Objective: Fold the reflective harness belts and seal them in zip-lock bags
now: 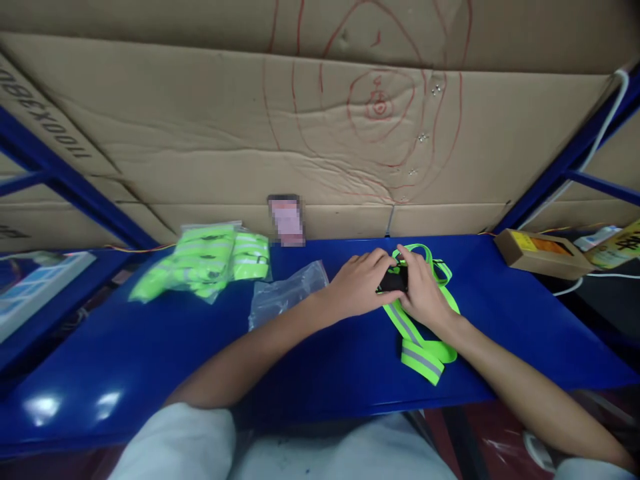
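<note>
Both hands meet over the right half of the blue table, closed on a small black piece (393,280) from its two sides. My left hand (361,283) grips it with thumb and fingers, and my right hand (423,287) pinches the other edge. Around and below them lies a neon yellow-green reflective strap (423,363) with a grey stripe, looped on the table. Its upper loops show behind my right hand. The fingers cover much of the black piece, so I cannot tell exactly what it is.
A clear plastic bag (287,293) lies left of my left hand. Farther left are bagged neon straps (205,257). A phone with a blurred screen (287,220) leans on the cardboard wall (200,120). At the right stands a small cardboard box (543,253). Blue posts (550,160) flank the table (325,373).
</note>
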Motion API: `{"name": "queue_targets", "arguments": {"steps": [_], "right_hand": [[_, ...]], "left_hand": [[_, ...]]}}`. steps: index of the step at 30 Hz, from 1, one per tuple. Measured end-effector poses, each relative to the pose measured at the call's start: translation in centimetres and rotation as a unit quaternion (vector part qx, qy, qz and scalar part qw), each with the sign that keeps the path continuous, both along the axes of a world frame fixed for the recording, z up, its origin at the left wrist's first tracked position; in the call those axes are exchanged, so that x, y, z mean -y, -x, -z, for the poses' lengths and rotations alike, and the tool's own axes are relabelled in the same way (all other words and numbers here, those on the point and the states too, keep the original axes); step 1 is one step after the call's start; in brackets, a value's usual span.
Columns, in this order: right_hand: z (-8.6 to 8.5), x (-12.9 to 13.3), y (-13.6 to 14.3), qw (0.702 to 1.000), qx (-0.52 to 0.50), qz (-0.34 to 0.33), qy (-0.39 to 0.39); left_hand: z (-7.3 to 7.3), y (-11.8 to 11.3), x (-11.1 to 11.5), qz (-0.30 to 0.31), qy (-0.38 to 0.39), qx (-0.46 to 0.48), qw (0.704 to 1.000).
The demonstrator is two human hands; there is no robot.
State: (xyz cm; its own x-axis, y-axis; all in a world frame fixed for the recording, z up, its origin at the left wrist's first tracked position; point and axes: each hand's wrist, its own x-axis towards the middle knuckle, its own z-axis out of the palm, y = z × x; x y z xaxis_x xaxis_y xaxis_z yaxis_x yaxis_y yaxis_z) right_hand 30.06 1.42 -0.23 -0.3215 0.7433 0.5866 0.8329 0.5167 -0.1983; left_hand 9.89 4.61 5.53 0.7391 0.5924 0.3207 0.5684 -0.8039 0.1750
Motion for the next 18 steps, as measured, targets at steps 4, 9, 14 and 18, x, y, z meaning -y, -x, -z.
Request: {"name": "queue_targets", "arguments": {"steps": [4, 9, 14, 18], "right_hand": [[0.2, -0.4, 0.0, 0.999, 0.046, 0.012, -0.005], [0.0, -0.4, 0.2, 0.99, 0.126, 0.059, -0.019], [-0.6, 0.0, 0.4, 0.991, 0.119, 0.068, -0.006], [-0.5, -0.2, 0.4, 0.987, 0.146, 0.069, 0.005]], "left_hand": [[0.5, 0.0, 0.0, -0.009, -0.013, -0.008, 1.0], [1.3, -0.3, -0.5, -0.004, -0.056, -0.013, 0.998], [2.0, -0.4, -1.0, 0.012, -0.092, -0.015, 0.996], [1.9, -0.4, -1.2, 0.014, -0.111, -0.029, 0.993]]}}
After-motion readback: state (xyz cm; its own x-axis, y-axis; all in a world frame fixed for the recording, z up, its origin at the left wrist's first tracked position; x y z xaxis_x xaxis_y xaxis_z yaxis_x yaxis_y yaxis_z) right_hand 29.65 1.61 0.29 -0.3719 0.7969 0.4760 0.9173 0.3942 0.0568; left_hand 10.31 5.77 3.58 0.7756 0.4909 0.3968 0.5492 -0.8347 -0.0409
